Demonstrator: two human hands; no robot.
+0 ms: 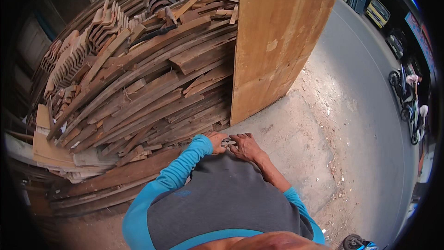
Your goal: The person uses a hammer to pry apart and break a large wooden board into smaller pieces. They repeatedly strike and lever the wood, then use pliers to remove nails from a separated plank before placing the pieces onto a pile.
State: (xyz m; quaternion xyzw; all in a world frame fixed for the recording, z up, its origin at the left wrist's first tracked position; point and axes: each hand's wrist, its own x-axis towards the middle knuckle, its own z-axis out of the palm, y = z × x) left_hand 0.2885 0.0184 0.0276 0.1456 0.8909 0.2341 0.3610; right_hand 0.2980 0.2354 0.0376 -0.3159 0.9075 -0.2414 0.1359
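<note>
My left hand point(216, 142) and my right hand point(246, 146) meet in front of my chest, fingers curled toward each other. Between the fingertips is a small greyish object point(227, 143), mostly covered, so its kind does not show. Both hands look closed on it. Just beyond them stands a tall brown plywood panel point(277, 41), upright, its lower edge near the ground. Left of my hands rises a large stack of old wooden planks point(152, 83).
Clay roof tiles point(74, 62) lie on the stack's far left side. Concrete ground point(296, 157) with debris runs to the right, bordering a road point(370, 111). Riders on motorcycles point(409, 97) and a yellow vehicle point(378, 13) are farther right. A motorcycle wheel point(353, 242) shows at lower right.
</note>
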